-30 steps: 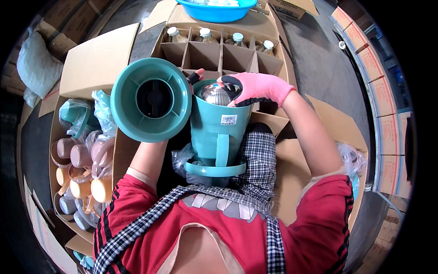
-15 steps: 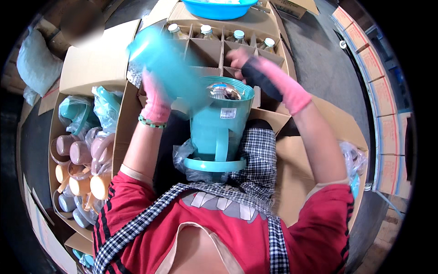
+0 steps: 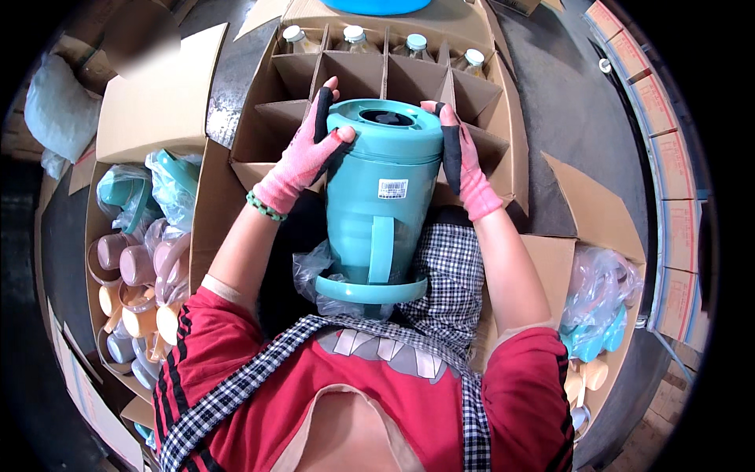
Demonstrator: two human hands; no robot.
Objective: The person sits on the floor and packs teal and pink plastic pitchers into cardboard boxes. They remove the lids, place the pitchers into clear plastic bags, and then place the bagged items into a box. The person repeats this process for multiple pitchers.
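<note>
A teal thermos jug [image 3: 377,189] stands in my lap, its side handle [image 3: 381,250] facing me and a teal ring at its lower end. A round teal cap [image 3: 417,118] with a dark round centre covers the jug's upper end. My left hand [image 3: 307,145], in a pink and black fingerless glove, grips the cap's left edge, thumb over the rim. On the opposite side, my right hand [image 3: 462,153] in a similar glove holds the cap's right edge. Clear plastic wrap [image 3: 314,271] bunches at the jug's lower left.
Ahead lies a divided carton [image 3: 358,75] with several white- or teal-capped bottles along its far row. A carton of bagged teal, pink, orange and blue plastic parts [image 3: 140,263] is on my left. Another carton on my right holds bagged teal parts [image 3: 588,340]. A blue basin [image 3: 377,5] is at the back.
The blurred teal piece in my left hand has gone from the upper left. A cap now covers the jug's formerly open, shiny upper end, and both hands have come onto its sides.
</note>
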